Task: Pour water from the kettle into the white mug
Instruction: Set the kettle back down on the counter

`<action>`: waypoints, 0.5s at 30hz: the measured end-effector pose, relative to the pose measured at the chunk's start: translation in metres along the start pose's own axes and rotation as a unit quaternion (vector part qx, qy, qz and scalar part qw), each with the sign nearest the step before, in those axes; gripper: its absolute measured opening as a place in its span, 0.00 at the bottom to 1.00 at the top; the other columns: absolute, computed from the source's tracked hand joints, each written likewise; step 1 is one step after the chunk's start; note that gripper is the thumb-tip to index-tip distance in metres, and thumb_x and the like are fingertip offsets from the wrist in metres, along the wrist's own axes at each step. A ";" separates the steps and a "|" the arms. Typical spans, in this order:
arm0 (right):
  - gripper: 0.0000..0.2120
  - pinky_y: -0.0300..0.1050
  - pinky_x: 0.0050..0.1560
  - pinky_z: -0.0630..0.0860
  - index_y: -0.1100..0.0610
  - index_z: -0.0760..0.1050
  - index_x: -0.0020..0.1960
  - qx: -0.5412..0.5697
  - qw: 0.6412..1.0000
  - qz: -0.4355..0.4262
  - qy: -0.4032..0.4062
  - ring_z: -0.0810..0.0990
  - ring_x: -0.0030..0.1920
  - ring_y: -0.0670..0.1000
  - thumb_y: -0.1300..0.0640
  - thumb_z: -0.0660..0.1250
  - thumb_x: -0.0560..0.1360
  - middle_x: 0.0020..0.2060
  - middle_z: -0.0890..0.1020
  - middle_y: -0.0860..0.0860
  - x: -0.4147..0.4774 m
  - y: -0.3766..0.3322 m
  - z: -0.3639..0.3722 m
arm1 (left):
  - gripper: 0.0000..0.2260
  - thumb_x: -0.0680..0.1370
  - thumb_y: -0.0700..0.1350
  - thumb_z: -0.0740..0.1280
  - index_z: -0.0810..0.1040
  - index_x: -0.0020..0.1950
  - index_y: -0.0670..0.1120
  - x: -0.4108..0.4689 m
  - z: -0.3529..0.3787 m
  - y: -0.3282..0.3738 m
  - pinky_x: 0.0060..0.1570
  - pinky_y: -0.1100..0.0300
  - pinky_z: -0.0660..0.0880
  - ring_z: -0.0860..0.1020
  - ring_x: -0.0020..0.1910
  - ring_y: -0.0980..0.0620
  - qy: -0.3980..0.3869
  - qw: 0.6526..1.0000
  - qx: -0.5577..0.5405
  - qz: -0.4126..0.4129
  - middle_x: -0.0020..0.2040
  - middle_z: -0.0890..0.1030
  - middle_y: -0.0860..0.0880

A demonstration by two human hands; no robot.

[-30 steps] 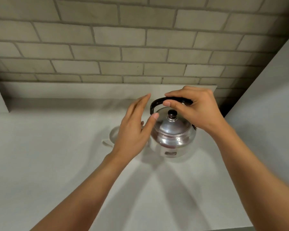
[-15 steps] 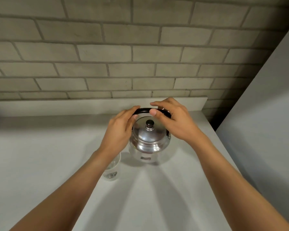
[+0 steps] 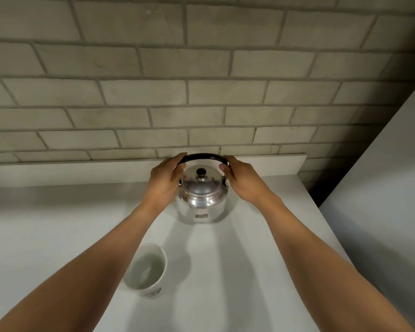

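A shiny steel kettle (image 3: 201, 200) with a black arched handle and a black lid knob stands upright on the white counter (image 3: 261, 259), near the back ledge. My left hand (image 3: 167, 180) curls around the left end of the handle. My right hand (image 3: 241, 180) curls around its right end. The white mug (image 3: 149, 271) stands nearer to me, to the left of the kettle, partly under my left forearm. There is water in the mug.
A grey brick wall (image 3: 201, 92) rises behind a low white ledge (image 3: 273, 166). A pale wall panel (image 3: 381, 188) closes the right side, with a dark gap at the back right corner. The counter's right edge runs diagonally toward me.
My view has pulled back and up, so the mug now shows whole below the kettle. Both hands have slid outward to the two ends of the kettle's handle.
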State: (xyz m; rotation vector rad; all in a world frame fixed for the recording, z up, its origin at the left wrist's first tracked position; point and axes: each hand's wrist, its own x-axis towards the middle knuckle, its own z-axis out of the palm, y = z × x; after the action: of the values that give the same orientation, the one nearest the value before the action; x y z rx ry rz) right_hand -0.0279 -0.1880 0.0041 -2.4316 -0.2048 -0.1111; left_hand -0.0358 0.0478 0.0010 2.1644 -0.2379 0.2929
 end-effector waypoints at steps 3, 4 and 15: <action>0.18 0.37 0.38 0.70 0.55 0.72 0.70 0.015 1.000 0.013 -0.010 0.77 0.39 0.43 0.47 0.56 0.87 0.38 0.78 0.44 0.014 0.008 0.008 | 0.14 0.87 0.44 0.62 0.78 0.72 0.49 0.009 0.005 -0.009 0.60 0.46 0.81 0.84 0.56 0.46 0.000 1.000 -0.014 -0.016 0.60 0.83 0.49; 0.18 0.36 0.37 0.69 0.55 0.72 0.71 0.016 1.000 0.015 -0.013 0.77 0.38 0.42 0.48 0.56 0.87 0.38 0.78 0.45 0.017 0.011 0.011 | 0.14 0.87 0.44 0.63 0.79 0.71 0.49 0.011 0.007 -0.013 0.60 0.47 0.81 0.84 0.57 0.46 0.001 1.000 -0.019 -0.020 0.59 0.83 0.50; 0.16 0.37 0.40 0.71 0.55 0.71 0.72 0.040 0.998 0.041 -0.003 0.80 0.45 0.51 0.55 0.58 0.86 0.49 0.81 0.52 0.039 0.026 0.031 | 0.13 0.86 0.42 0.63 0.79 0.70 0.46 0.037 0.021 -0.024 0.62 0.51 0.78 0.82 0.58 0.44 -0.018 1.000 -0.006 -0.018 0.63 0.83 0.48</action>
State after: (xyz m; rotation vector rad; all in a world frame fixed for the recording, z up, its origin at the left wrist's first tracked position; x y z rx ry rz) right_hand 0.0160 -0.1832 -0.0311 -2.3577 -0.1089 -0.0575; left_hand 0.0083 0.0418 -0.0185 2.1606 -0.2200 0.2310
